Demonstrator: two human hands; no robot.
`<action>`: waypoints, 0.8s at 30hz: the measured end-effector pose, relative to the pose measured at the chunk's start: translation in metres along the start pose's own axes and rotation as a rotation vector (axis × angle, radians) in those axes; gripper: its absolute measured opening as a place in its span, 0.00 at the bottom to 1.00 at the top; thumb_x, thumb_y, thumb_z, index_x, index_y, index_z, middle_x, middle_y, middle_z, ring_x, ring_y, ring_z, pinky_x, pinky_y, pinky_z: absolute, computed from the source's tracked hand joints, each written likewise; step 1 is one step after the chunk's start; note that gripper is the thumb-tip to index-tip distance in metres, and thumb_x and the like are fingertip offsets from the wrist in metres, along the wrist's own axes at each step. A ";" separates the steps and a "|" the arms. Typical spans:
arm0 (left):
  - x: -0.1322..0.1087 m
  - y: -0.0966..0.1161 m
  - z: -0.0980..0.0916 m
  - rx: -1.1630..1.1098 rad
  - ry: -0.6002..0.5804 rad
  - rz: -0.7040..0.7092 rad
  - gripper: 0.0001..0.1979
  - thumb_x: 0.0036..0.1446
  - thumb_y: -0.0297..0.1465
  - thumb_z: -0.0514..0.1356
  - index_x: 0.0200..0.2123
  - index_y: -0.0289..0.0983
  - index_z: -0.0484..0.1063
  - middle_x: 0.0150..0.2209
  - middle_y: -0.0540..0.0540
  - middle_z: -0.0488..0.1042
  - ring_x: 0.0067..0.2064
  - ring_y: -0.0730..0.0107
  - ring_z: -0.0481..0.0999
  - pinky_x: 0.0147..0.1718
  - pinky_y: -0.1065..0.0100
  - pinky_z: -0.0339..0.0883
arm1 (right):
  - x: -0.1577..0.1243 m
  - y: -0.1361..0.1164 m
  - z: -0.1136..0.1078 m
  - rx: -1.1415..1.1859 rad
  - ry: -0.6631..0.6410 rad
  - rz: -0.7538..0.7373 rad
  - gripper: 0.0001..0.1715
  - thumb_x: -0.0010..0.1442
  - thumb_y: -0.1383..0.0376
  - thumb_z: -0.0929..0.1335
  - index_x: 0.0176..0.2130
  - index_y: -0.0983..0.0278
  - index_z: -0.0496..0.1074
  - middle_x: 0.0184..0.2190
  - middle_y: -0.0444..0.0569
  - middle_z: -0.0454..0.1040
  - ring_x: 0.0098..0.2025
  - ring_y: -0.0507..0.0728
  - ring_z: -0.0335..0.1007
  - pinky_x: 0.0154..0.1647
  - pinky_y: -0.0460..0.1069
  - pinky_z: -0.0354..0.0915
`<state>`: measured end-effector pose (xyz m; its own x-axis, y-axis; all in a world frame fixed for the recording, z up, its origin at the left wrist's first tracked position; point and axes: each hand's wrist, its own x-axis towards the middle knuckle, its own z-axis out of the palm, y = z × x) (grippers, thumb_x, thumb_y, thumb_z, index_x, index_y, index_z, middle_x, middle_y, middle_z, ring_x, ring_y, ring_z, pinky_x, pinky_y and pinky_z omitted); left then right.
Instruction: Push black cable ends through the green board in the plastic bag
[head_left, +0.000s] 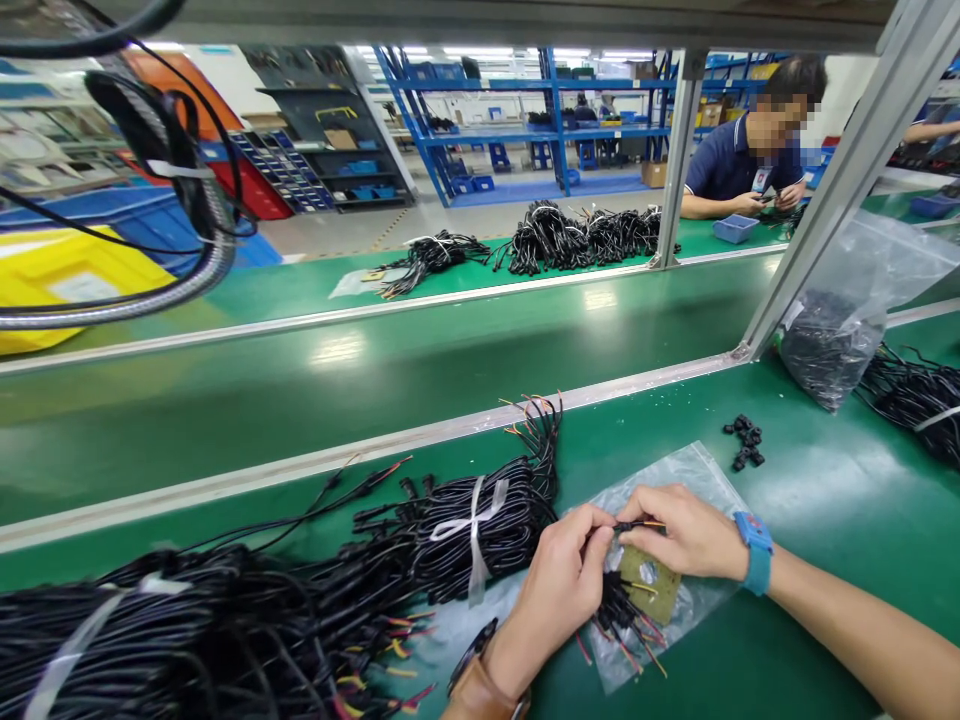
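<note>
My left hand (564, 570) pinches one end of a thin black cable (630, 525) between thumb and fingertips. Against it, my right hand (679, 530) grips the same cable, from which an orange wire end sticks out. Below both hands a small yellowish board (654, 580) lies on a clear plastic bag (697, 480). Short black leads (622, 605) with red and yellow wire ends lie partly over that board. A bundle of black cables (480, 520), tied with a white strip, sits left of my left hand.
A larger cable heap (150, 640) fills the lower left. Small black parts (744, 442) lie beyond my right hand, near a bag of black pieces (825, 340). A metal post (832, 180) slants up at right. Across the green conveyor (420, 350) sits a person (739, 165).
</note>
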<state>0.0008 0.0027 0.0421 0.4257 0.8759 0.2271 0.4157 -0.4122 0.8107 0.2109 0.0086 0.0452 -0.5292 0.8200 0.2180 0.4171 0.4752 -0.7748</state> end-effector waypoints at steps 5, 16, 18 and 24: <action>-0.001 -0.005 0.006 0.014 0.043 -0.011 0.12 0.67 0.30 0.54 0.30 0.38 0.70 0.27 0.49 0.74 0.29 0.70 0.73 0.29 0.71 0.62 | 0.000 -0.002 0.001 0.005 -0.004 -0.007 0.03 0.68 0.65 0.68 0.41 0.62 0.72 0.32 0.45 0.76 0.32 0.55 0.72 0.33 0.48 0.63; -0.004 -0.006 0.009 -0.033 0.058 -0.010 0.13 0.67 0.30 0.54 0.29 0.37 0.70 0.23 0.52 0.71 0.25 0.73 0.70 0.27 0.72 0.59 | -0.004 -0.002 0.009 0.010 0.003 -0.027 0.03 0.68 0.66 0.67 0.41 0.62 0.72 0.33 0.46 0.77 0.34 0.56 0.73 0.36 0.49 0.63; -0.003 -0.006 0.009 -0.039 0.052 -0.014 0.13 0.68 0.31 0.54 0.29 0.37 0.70 0.23 0.52 0.71 0.25 0.73 0.70 0.27 0.72 0.60 | -0.003 -0.002 0.007 0.011 -0.004 -0.022 0.03 0.69 0.66 0.67 0.42 0.62 0.72 0.34 0.46 0.78 0.35 0.56 0.73 0.36 0.49 0.64; -0.004 -0.010 0.010 -0.020 0.054 -0.023 0.13 0.68 0.31 0.54 0.30 0.38 0.70 0.24 0.52 0.71 0.26 0.73 0.69 0.28 0.72 0.59 | 0.001 -0.005 -0.003 0.051 -0.037 0.032 0.08 0.64 0.65 0.72 0.44 0.63 0.72 0.35 0.45 0.78 0.35 0.56 0.73 0.36 0.48 0.64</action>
<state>0.0030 0.0005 0.0279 0.3716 0.8977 0.2367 0.4088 -0.3871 0.8264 0.2111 0.0082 0.0508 -0.5436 0.8218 0.1709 0.3964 0.4308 -0.8107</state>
